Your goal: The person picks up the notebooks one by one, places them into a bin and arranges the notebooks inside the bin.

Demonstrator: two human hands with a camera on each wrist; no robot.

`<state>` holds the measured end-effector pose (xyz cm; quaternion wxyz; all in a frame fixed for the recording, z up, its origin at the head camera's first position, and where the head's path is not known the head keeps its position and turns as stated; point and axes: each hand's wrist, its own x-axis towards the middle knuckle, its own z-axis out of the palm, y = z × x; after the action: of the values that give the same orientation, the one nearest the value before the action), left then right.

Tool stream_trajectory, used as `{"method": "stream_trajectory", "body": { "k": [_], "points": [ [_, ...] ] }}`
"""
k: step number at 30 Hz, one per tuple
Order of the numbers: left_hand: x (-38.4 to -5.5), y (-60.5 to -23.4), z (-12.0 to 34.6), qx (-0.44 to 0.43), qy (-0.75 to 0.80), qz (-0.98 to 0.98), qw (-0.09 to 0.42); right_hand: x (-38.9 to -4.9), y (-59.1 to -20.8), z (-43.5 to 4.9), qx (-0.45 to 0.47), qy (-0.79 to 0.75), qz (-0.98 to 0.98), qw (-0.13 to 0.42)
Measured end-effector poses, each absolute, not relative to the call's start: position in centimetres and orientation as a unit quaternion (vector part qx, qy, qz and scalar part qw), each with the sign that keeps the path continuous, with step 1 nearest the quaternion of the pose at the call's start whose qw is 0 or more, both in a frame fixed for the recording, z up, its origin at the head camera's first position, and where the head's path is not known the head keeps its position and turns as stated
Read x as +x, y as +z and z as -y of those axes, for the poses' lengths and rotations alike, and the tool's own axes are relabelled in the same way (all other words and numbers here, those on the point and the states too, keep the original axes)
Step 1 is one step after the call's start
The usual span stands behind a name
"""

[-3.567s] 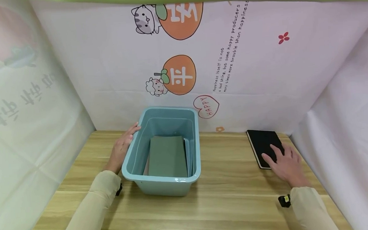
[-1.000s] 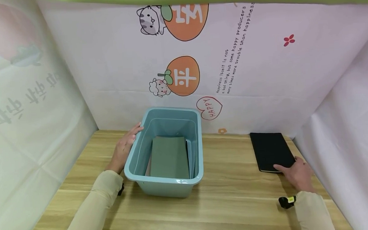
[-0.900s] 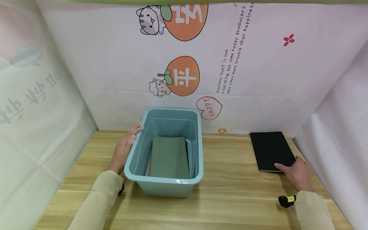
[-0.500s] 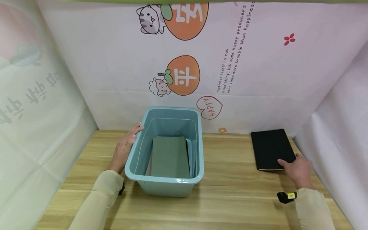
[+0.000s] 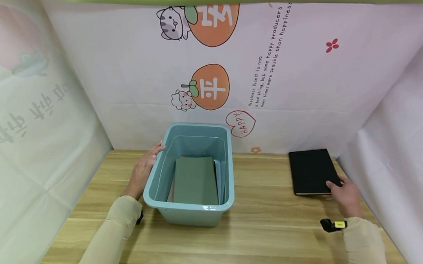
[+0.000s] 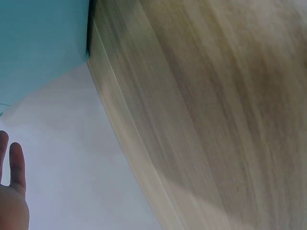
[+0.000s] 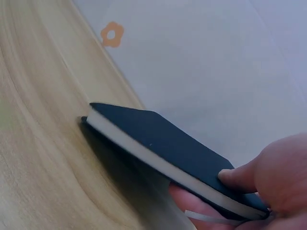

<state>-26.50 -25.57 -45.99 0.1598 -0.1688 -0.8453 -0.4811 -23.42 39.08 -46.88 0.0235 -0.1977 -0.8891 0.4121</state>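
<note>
My right hand (image 5: 347, 196) pinches a black notebook (image 5: 312, 171) at its near right corner. In the right wrist view the thumb (image 7: 235, 178) lies on the cover and fingers pass underneath; the notebook (image 7: 158, 143) is tilted, its held side raised and its pale page edges showing. A thin grey ribbon (image 7: 211, 218) hangs out by the fingers. My left hand (image 5: 142, 170) rests against the left side of a blue plastic bin (image 5: 190, 217), straight fingers at its rim. In the left wrist view two fingers (image 6: 17, 167) stand straight near the bin's wall (image 6: 43, 43).
Inside the bin lie a grey-green book (image 5: 195, 182) and other flat items beneath and beside it, partly hidden. The wooden table (image 5: 265, 224) ends at a printed white back sheet (image 5: 296, 116). White side sheets (image 5: 403, 151) enclose both sides.
The right hand, earlier spread over the notebook, has moved to its near right corner and now grips it. The notebook's near right side has lifted and turned slightly. The left hand stays at the bin.
</note>
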Motion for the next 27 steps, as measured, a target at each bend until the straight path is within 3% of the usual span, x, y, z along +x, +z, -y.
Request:
{"method": "stream_trajectory", "body": {
  "k": [9,17,27],
  "points": [
    [-26.57,-46.06,25.56,-0.169,-0.481,0.846,0.159,-23.46,-47.33,-38.99,-0.21,0.438,0.873,0.032],
    [-26.27,-45.86,25.44,-0.162,-0.483,0.846,0.156,-23.35,-47.1,-38.44,-0.227,0.632,0.74,0.026],
    [-26.5,-45.91,25.49,-0.171,-0.471,0.847,0.177,-22.56,-46.46,-38.92,-0.185,0.712,0.678,-0.005]
  ]
}}
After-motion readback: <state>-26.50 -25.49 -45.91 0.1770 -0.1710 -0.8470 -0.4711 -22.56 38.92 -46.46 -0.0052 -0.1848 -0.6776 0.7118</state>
